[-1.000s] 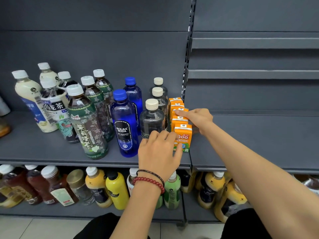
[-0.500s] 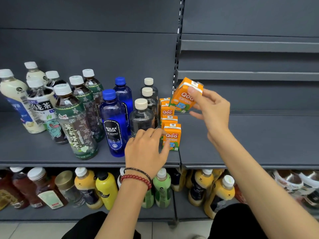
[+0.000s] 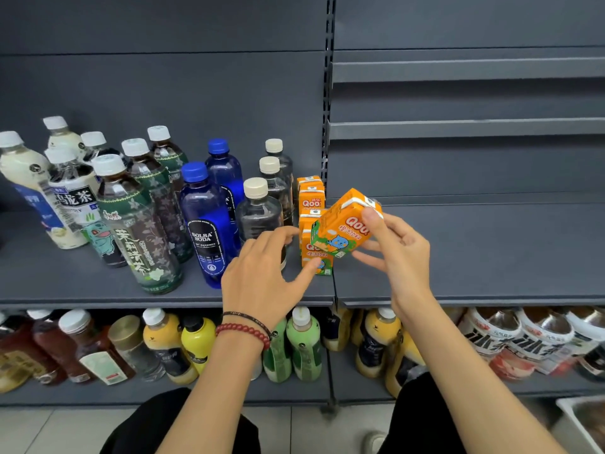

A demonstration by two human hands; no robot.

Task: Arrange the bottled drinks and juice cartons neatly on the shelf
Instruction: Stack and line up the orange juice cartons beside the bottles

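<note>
My right hand [image 3: 399, 253] is pinching an orange juice carton [image 3: 343, 224] between thumb and fingertips. It's tilted and up off the shelf [image 3: 458, 257], just near-right of the row of cartons [image 3: 311, 199] that runs front to back beside the bottles. My left hand [image 3: 265, 273] is loose and spread, fingers against the near clear bottle [image 3: 258, 214] and thumb at the front carton [image 3: 322, 268], bracing them I guess. Tip for this step imo: square the carton upright, label facing out, before lowering, then slide it flush so the row doesn't topple.
</note>
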